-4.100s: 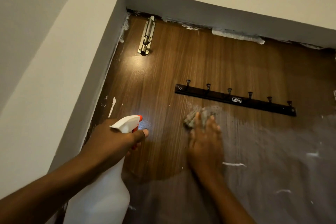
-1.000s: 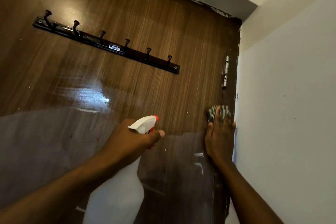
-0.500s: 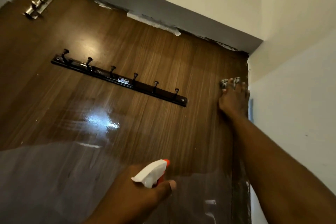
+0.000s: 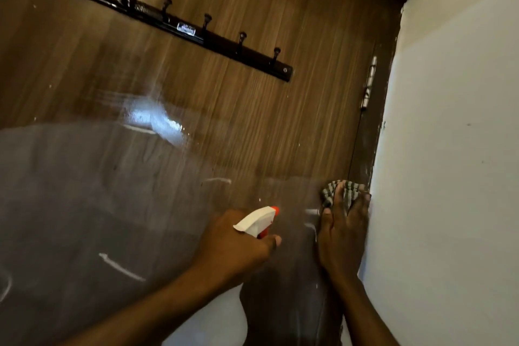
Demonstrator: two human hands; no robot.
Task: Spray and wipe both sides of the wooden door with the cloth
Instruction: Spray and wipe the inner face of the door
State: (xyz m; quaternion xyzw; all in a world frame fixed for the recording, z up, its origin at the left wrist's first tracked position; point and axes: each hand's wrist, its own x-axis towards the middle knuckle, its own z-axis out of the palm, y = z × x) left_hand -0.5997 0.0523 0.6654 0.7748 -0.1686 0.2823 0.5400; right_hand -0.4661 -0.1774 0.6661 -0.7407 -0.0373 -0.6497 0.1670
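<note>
Black hook rail (image 4: 174, 28) upper left; metal hinge (image 4: 369, 84) beside white wall (image 4: 449, 149).

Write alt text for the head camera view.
A right hand presses a striped cloth against a wooden door near its hinged edge, while the left hand grips a white spray bottle. A black hook rail is mounted higher on the door.

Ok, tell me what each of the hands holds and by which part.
The left hand grips the spray bottle by its neck, under the white head. The right hand presses the striped cloth flat against the door.
</note>
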